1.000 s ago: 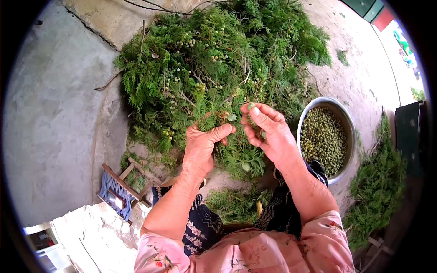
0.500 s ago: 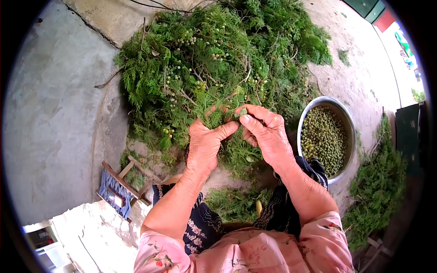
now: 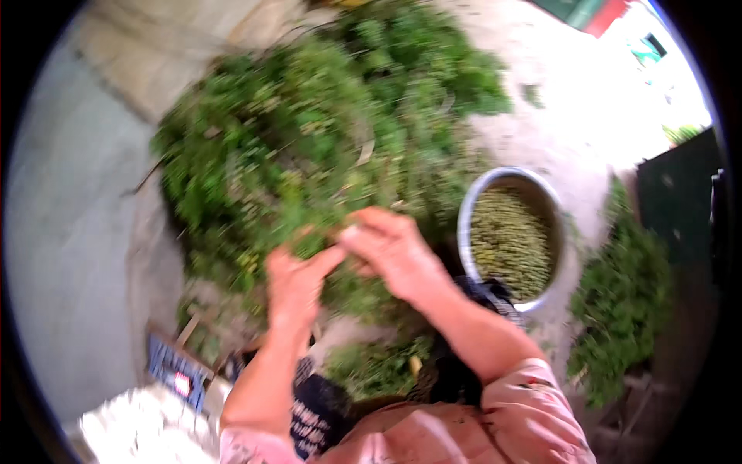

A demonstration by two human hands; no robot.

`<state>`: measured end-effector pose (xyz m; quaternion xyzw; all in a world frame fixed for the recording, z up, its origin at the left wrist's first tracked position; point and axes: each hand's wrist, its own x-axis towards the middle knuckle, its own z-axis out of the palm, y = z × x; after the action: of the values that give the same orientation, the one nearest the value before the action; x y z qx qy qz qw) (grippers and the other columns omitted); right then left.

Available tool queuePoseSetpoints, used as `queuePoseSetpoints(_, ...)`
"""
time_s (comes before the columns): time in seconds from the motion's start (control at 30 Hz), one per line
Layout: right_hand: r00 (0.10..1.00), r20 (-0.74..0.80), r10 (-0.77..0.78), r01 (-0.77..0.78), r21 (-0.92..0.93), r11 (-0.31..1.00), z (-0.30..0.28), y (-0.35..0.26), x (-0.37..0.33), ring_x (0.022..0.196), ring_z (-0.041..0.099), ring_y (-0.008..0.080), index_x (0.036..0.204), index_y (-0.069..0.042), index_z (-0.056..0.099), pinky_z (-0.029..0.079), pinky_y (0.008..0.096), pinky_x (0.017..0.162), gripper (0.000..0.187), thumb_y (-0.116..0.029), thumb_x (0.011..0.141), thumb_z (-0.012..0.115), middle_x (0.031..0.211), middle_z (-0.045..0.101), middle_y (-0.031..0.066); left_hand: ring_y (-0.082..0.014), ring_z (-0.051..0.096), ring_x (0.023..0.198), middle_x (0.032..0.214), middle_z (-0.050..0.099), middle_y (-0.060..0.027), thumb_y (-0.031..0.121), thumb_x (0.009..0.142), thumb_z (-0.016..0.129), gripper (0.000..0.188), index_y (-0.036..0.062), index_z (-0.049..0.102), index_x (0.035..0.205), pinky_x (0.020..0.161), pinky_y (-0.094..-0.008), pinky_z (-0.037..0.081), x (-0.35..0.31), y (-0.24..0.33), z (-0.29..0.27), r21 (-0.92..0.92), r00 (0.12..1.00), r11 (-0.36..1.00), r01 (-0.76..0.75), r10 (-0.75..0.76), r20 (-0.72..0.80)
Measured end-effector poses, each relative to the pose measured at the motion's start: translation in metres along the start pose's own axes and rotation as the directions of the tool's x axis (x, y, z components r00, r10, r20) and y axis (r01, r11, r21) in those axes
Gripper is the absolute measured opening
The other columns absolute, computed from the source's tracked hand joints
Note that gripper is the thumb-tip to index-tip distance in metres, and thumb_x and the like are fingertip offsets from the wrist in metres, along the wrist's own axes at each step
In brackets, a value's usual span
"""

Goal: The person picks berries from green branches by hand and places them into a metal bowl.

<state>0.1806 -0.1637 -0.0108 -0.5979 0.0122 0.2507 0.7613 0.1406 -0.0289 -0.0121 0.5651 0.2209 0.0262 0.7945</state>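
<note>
My left hand [image 3: 294, 280] is closed on a feathery green evergreen sprig [image 3: 309, 244], which rises from between its thumb and fingers. Close beside it, my right hand [image 3: 396, 254] is pinched, thumb against fingers, its tips near the left thumb. Blur hides what the right fingertips hold. Both hands are over the near edge of a large heap of evergreen branches [image 3: 301, 116] bearing small pale cones. Right of my right forearm stands a round metal basin [image 3: 466, 232] holding many small green cones [image 3: 510, 243].
Another pile of evergreen branches [image 3: 618, 301] lies at the far right, beside a dark green panel [image 3: 680, 205]. A small wooden stool with a blue woven seat [image 3: 176, 371] is at lower left. Loose green sprigs [image 3: 375, 367] lie between my knees.
The whole view has swung and blurred, so the heap, basin and hands appear farther left. Both hands stay close together at the sprig. The small green cone at my right fingertips no longer shows clearly.
</note>
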Motion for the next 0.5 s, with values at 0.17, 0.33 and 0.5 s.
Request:
queuePoseSetpoints(0.17,0.969,0.167,-0.184,0.213,-0.176,0.961,0.003,0.008,0.009,0.051,0.050,0.0072,0.090,0.001,0.053,0.042,0.0233,0.044,0.022,-0.020,0.087,0.057,0.066,0.051,0.0016,-0.0120,0.056,0.072,0.085,0.061,-0.0051,-0.006,0.070,0.066,0.021,-0.0018,0.060,0.090,0.066,-0.0251,0.046,-0.001,0.000,-0.011,0.071,0.996,0.993,-0.091,0.092,-0.019)
queuePoseSetpoints(0.33,0.929,0.189,-0.317,0.355,-0.220,0.909,-0.010,0.008,0.004,0.044,0.046,0.0099,0.081,0.000,0.048,0.034,0.0249,0.038,0.027,-0.025,0.089,0.055,0.058,0.047,0.0022,-0.0165,0.055,0.068,0.082,0.059,-0.0071,-0.004,0.065,0.074,0.041,0.0037,0.050,0.097,0.064,-0.0270,0.047,0.002,-0.016,-0.018,-0.060,0.999,0.998,0.036,-0.035,0.016)
queuePoseSetpoints(0.5,0.987,0.152,0.046,-0.114,0.479,0.871,-0.011,0.012,0.009,0.045,0.044,0.0085,0.081,-0.006,0.050,0.027,0.0205,0.036,0.028,-0.032,0.087,0.057,0.064,0.050,0.0019,-0.0143,0.053,0.066,0.080,0.059,-0.0046,0.007,0.065,0.078,0.042,0.0049,0.052,0.098,0.061,-0.0261,0.045,0.003,-0.014,-0.007,-0.084,0.992,0.994,0.065,-0.055,0.113)
